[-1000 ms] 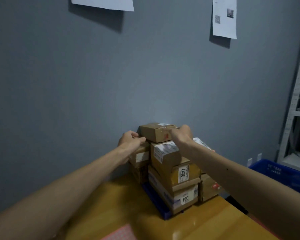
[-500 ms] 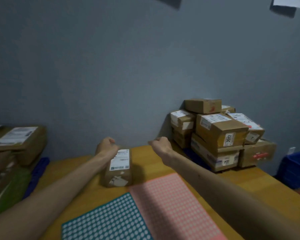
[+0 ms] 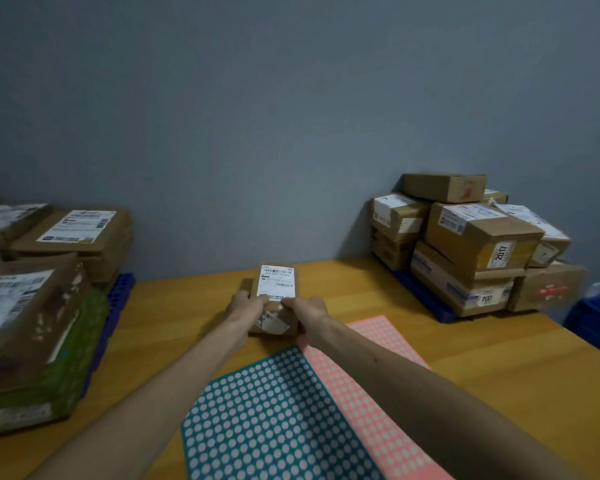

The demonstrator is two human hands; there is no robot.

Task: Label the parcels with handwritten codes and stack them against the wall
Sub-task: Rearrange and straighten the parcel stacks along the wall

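At the wooden table (image 3: 413, 299), with left hand (image 3: 245, 305) and right hand (image 3: 309, 309) clamped on small parcel (image 3: 276, 281), probably start labelling: write code, then stack

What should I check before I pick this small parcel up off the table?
1. Grip: ok, left hand and right hand both hold the small parcel.
2. Handwritten code on it: cannot tell, the near sticker is blurred.
3. Sticker sheets handy: ok, teal sheet and pink sheet lie beside it.
4. Pen: cannot tell, none in view.
5. Stack at the wall: ok, top box looks level.
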